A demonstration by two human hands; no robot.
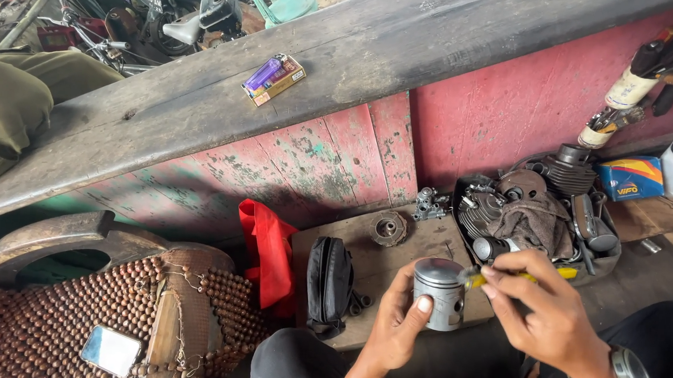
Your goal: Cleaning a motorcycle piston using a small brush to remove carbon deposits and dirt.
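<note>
My left hand [400,319] grips a grey metal piston [438,292] upright, thumb pressed on its side, over a wooden board [382,263]. My right hand [538,304], with a watch on the wrist, holds a thin yellow-handled tool [477,278] whose tip touches the piston's side near the top. Both hands hover just in front of my knees.
A black pouch [328,283] and a red cloth [268,255] lie left of the board. A round metal part [388,229] sits on it. A tray of engine parts [541,209] stands to the right. A lighter on a small box [274,77] rests on the wooden ledge. A phone [111,350] lies on a beaded seat.
</note>
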